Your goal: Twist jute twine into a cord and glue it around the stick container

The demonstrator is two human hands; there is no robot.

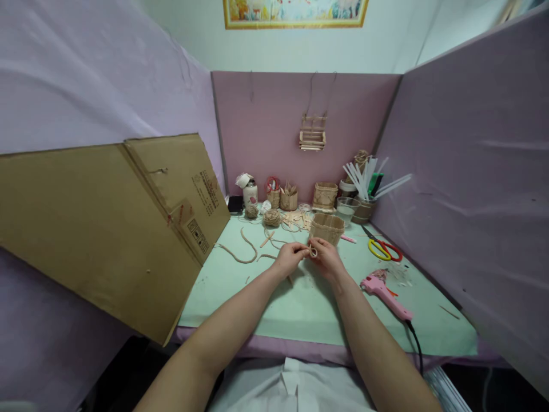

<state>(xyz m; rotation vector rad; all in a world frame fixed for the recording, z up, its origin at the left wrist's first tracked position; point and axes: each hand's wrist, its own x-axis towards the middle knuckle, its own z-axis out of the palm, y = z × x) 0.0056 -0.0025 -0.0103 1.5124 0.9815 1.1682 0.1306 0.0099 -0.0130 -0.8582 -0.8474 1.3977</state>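
There were one left hand (294,256) and one right hand (326,260), with one small ring (316,253). The green tabletop (309,320) bore two wide tan baskets (326,230), two balls of twine (271,217), one pink glue gun (387,294), one clear cup (345,214) and one white bottle (250,194). Besides these there were one hanging wooden swing (313,140), one framed picture (295,12) and one cardboard panel (111,217)

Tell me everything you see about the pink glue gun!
The pink glue gun lies on the green table cover, at the right, and nobody holds it. It looks like plastic. Its front end points left and away, its handle toward the table's near edge. A black cord runs from the handle over that edge.
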